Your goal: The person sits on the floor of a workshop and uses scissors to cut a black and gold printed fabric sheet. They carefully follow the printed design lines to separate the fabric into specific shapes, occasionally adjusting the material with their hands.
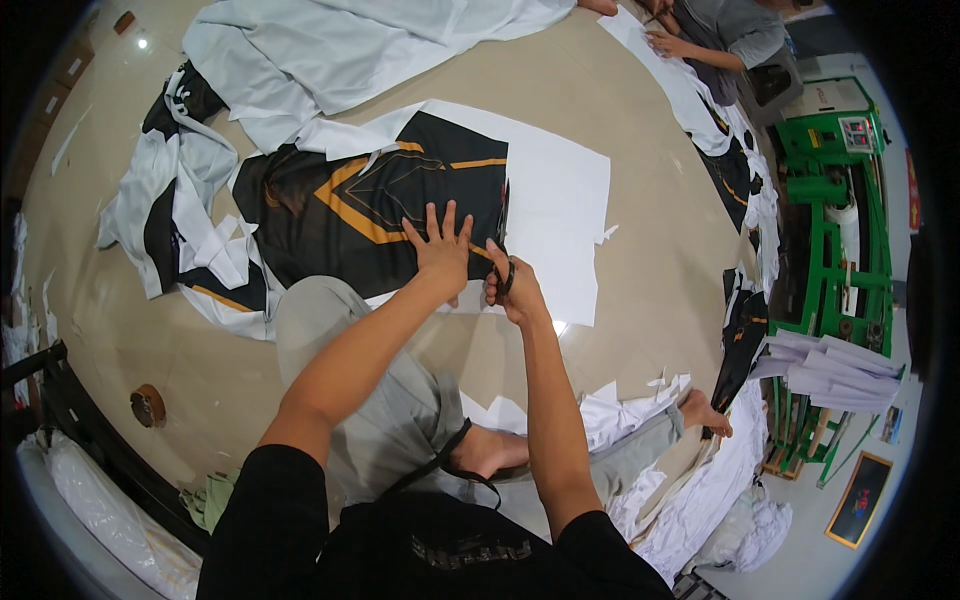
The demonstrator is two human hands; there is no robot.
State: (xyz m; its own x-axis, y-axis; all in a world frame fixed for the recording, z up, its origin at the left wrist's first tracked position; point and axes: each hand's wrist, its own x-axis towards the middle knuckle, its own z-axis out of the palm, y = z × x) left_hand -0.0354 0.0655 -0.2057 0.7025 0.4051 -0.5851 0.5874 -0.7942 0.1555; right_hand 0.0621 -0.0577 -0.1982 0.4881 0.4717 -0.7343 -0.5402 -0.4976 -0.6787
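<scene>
A black printed fabric panel (330, 215) with orange stripes lies on the floor in front of me, part of a larger white cloth (555, 200). My left hand (442, 252) rests flat on the black part, fingers spread. Close by on the right, my right hand (516, 288) is closed around the dark handles of a pair of scissors (506, 275). The blades point away from me along the panel's right edge, where black meets white; most of their length is hard to make out.
More white cloth (330, 50) spreads at the far side. Black-and-white cut pieces (165, 200) lie at left, a tape roll (147, 405) nearer. At upper right another person's hand (672, 44) works on fabric. A green machine (835, 200) stands at right.
</scene>
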